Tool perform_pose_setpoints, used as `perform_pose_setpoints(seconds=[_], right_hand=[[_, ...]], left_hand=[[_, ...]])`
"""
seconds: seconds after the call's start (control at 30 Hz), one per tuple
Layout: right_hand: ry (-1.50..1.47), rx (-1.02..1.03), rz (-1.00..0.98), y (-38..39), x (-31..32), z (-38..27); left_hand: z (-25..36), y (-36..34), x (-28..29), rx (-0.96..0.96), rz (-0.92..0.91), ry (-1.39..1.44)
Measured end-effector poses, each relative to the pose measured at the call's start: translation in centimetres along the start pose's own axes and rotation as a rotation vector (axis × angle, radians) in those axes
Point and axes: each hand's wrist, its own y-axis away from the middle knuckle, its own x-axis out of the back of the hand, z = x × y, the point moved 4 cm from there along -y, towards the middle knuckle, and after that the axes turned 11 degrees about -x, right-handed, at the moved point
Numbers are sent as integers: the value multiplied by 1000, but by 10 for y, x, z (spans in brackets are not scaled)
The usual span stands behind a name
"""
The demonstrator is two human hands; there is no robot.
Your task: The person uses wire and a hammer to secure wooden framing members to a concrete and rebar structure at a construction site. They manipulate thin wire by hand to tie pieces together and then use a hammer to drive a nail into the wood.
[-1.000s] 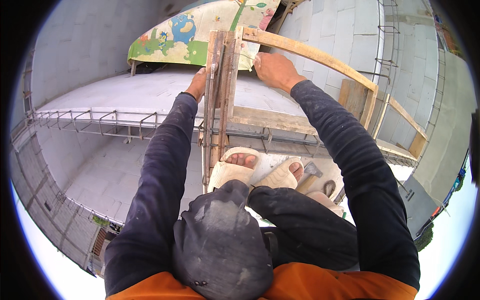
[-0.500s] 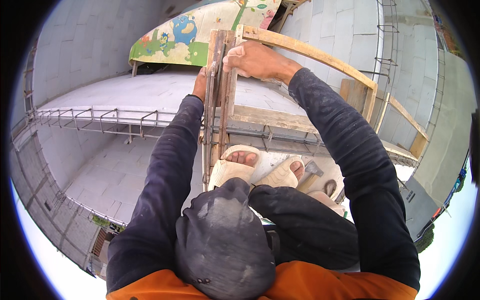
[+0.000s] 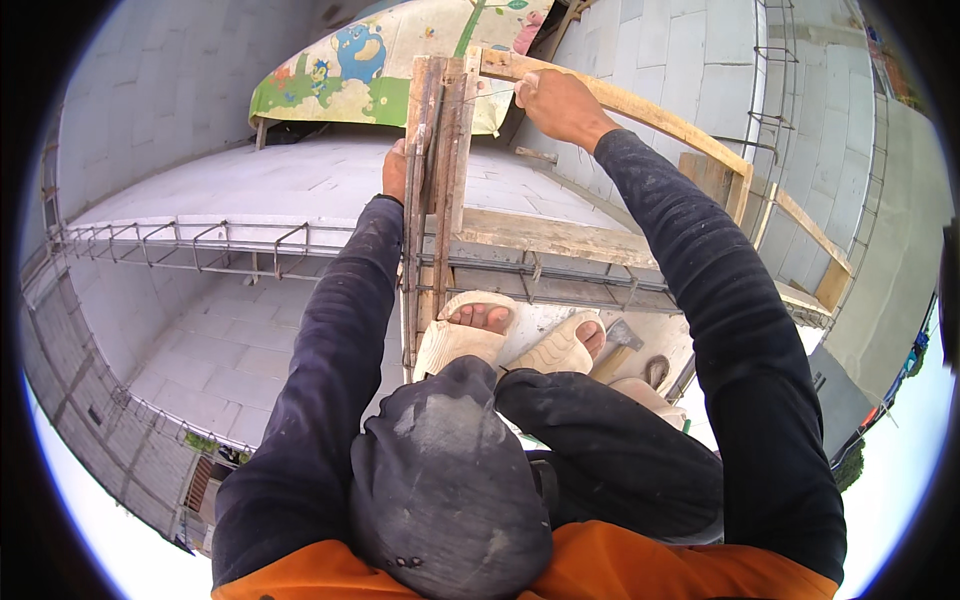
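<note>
A rough wooden board form (image 3: 424,100) stretches away ahead of me, with dark steel bars (image 3: 441,250) lying along it. My left hand (image 3: 394,172) is curled against its left edge; the fingertips are hidden behind the wood. Right of the boards, my right hand (image 3: 562,105) is closed in a pinch on a thin wire (image 3: 494,94). That wire spans from the boards to my fingers, close to a long wooden batten (image 3: 640,112). A wooden crosspiece (image 3: 550,236) lies below the right hand.
Beside my sandalled feet (image 3: 478,320) lie a hatchet-like tool (image 3: 620,345) and a coil of wire (image 3: 656,371). A rebar cage (image 3: 190,240) runs along the wall top at left. Deep drops between block walls (image 3: 220,370) flank me. A printed sheet (image 3: 400,60) hangs ahead.
My right hand has moved right, away from the boards, drawing the thin wire out. The left hand stays at the board's left edge. The view has shifted slightly.
</note>
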Motion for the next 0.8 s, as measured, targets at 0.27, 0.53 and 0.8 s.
perform_pose_setpoints(seconds=[0.27,0.53,0.8], right_hand=[[-421,-121,-89,-6,31,-25],[-36,282,-286,41,-18,-91],[-127,308,-422,41,2,-123]], left_hand=[[14,8,-9,55,19,42],[10,18,29,66,66,82],[41,31,13,143,123,179]])
